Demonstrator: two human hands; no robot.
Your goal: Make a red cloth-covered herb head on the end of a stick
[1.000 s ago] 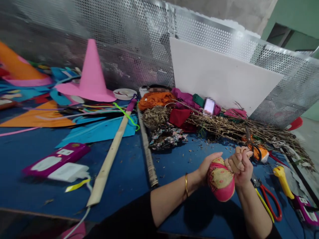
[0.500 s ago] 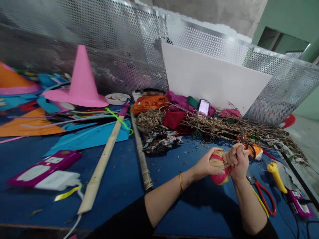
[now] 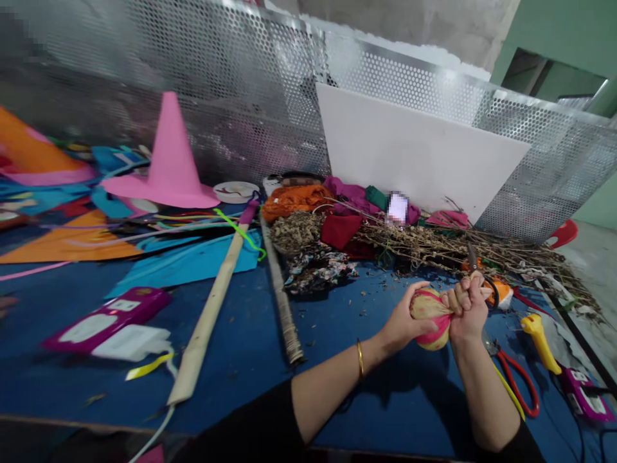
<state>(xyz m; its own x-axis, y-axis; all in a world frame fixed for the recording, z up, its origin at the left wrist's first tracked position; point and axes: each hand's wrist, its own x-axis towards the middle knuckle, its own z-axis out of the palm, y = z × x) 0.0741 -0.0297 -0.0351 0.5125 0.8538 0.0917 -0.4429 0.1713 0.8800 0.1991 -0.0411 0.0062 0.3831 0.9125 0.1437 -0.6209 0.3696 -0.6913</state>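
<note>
A round stuffed cloth bundle (image 3: 432,328), striped pink and pale yellow, is between my hands above the blue table. My left hand (image 3: 405,319) curls around its rounded side, thumb and fingers pressed on the fabric. In a fist, my right hand (image 3: 466,305) grips the gathered neck of the bundle. What lies inside the bundle is hidden. Just beyond my right hand are dark-bladed scissors (image 3: 472,257), partly covered by the hand. Red-handled pliers (image 3: 520,379) lie beside my right forearm.
A yellow glue gun (image 3: 540,344) and a purple power strip (image 3: 585,395) lie at right. Dry twigs (image 3: 419,241) and cloth scraps stretch along the back before a white board (image 3: 414,148). A wooden stick (image 3: 212,315), pink pointed hat (image 3: 171,161) and another power strip (image 3: 108,320) are at left.
The view has shifted slightly left, so things sit further right. My right fist has drawn a little away from the ball, and more of the gathered neck shows.
</note>
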